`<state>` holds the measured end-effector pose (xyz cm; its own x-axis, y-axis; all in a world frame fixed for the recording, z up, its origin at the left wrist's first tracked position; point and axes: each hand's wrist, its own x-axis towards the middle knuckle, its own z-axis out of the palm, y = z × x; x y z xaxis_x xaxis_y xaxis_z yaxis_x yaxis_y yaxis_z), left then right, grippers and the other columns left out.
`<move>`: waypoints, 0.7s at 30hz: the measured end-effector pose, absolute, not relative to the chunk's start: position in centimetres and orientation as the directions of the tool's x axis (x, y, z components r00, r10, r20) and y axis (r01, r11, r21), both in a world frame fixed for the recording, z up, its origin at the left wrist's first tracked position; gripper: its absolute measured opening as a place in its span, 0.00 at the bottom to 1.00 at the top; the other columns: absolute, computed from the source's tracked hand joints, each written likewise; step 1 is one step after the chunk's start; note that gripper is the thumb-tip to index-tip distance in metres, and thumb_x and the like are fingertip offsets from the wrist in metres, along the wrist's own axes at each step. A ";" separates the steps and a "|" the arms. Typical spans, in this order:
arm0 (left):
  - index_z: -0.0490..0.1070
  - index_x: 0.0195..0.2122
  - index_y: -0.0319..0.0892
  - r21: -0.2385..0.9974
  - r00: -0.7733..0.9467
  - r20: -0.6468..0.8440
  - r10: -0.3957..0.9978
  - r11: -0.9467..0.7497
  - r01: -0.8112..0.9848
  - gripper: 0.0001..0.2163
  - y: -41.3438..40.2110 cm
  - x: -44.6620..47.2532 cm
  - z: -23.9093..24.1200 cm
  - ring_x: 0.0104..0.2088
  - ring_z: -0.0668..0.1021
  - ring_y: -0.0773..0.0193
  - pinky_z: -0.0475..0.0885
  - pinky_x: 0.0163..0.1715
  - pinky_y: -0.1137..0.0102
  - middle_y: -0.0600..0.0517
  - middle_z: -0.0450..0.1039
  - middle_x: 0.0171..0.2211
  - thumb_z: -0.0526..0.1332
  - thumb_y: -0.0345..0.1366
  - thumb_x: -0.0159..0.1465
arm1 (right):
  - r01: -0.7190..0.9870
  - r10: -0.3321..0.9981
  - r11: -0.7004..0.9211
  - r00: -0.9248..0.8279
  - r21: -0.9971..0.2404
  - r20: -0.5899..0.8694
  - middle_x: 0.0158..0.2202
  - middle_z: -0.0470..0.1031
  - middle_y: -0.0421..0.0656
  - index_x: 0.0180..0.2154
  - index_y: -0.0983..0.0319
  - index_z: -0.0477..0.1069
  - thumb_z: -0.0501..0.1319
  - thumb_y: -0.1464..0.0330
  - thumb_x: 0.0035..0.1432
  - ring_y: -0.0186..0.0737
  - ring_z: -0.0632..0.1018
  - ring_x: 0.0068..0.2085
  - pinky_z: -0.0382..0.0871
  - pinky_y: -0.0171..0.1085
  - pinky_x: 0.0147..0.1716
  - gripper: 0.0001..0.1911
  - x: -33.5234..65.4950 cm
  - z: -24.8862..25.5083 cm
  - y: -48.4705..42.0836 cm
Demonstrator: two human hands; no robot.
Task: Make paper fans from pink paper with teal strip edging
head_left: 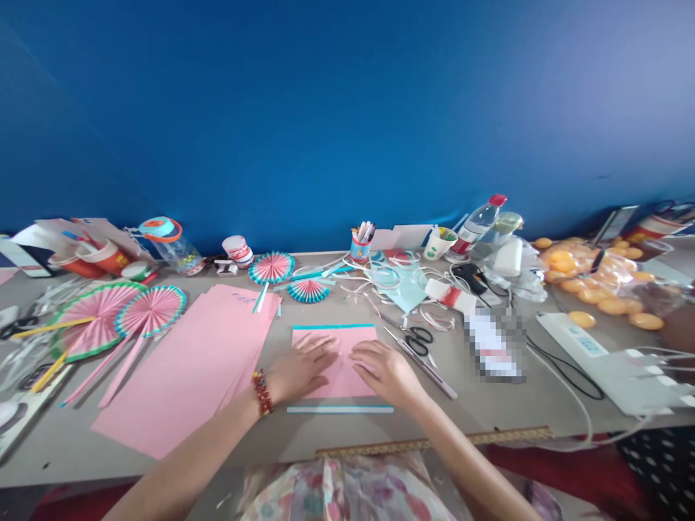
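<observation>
A pink sheet of paper lies flat in front of me, with a blue strip along its far edge. On its left half rests my left hand, fingers stretched over the paper, a red beaded bracelet at the wrist. My right hand lies on the right half, fingers extended and palm down. Nearer to me, a narrow white strip with a blue edge sits on the table apart from the sheet. Black-handled scissors and a craft knife lie right of my right hand.
Pink sheets are stacked at left, beside pleated paper fans. Behind stand a pen cup and a bottle. Paper scraps clutter the back. A power strip with cables is at right; a wooden ruler lies along the front edge.
</observation>
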<state>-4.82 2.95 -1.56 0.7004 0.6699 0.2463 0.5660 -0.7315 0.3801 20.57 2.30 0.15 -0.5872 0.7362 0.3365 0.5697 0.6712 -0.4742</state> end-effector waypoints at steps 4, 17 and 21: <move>0.62 0.64 0.52 0.349 0.671 0.208 0.712 -0.695 0.629 0.24 5.1 -6.4 -3.3 0.67 0.63 0.55 0.57 0.66 0.53 0.49 0.60 0.67 0.57 0.36 0.67 | 0.533 0.709 0.688 -0.637 -0.493 0.302 0.42 0.79 0.45 0.43 0.58 0.77 0.58 0.68 0.65 0.40 0.78 0.45 0.72 0.40 0.46 0.09 20.8 0.1 1.0; 0.72 0.54 0.44 0.520 0.429 0.299 0.852 -0.523 0.675 0.15 2.2 -6.4 -0.3 0.63 0.68 0.55 0.65 0.62 0.56 0.45 0.67 0.61 0.51 0.34 0.71 | 0.664 0.698 0.645 -0.714 -0.378 -0.063 0.44 0.74 0.45 0.38 0.61 0.70 0.59 0.73 0.58 0.45 0.72 0.45 0.65 0.42 0.46 0.05 17.9 0.3 -2.8; 0.72 0.54 0.48 0.659 0.347 0.229 0.910 -0.407 0.633 0.13 -1.3 -7.7 0.6 0.59 0.72 0.57 0.68 0.59 0.60 0.46 0.72 0.56 0.53 0.36 0.71 | 0.635 0.702 0.608 -0.710 -0.476 -0.050 0.39 0.75 0.43 0.36 0.60 0.70 0.58 0.75 0.57 0.43 0.73 0.41 0.64 0.41 0.43 0.05 18.1 0.2 -2.4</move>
<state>-7.66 -1.29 0.56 0.3466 0.9095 0.2293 0.6329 -0.4072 0.6585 18.05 -2.38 0.16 -0.7100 0.7024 -0.0499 0.6353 0.6084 -0.4756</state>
